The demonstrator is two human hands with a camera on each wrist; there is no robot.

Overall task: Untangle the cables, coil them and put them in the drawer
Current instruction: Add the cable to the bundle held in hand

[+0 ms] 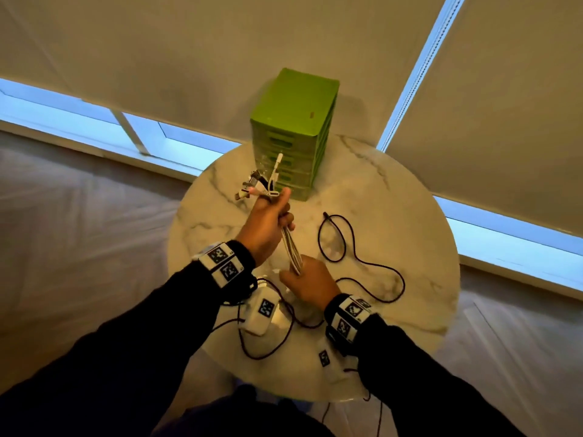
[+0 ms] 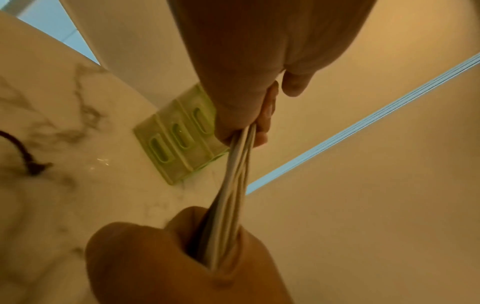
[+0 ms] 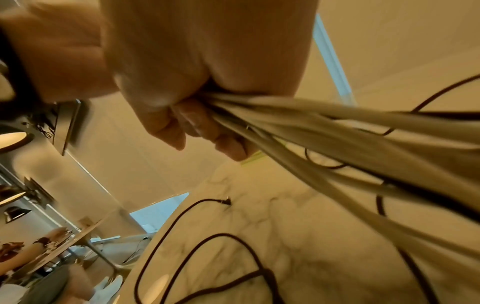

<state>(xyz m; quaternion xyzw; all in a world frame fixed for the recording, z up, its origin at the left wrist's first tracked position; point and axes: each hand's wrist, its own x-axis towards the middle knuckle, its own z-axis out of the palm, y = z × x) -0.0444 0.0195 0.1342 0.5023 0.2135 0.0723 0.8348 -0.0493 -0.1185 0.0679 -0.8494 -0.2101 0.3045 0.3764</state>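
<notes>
The coiling step was in hand: the left hand (image 1: 268, 230) had its fingers curled tight round the upper end of the folded white cables (image 1: 291, 250), plugs sticking out beyond the thumb, while the right hand (image 1: 307, 280) gripped the lower end. A dark cable (image 1: 356, 257) lay loose beyond the right fingers. Next, probably, a drawer of the green drawer unit (image 1: 295, 134), past the left fingertips, needed opening.

A round marble counter (image 1: 394, 190) stands before drawn beige blinds (image 1: 157, 52); blue daylight shows through window (image 1: 79, 121) gaps beneath them. Pale floor (image 1: 79, 216) surrounds it.
</notes>
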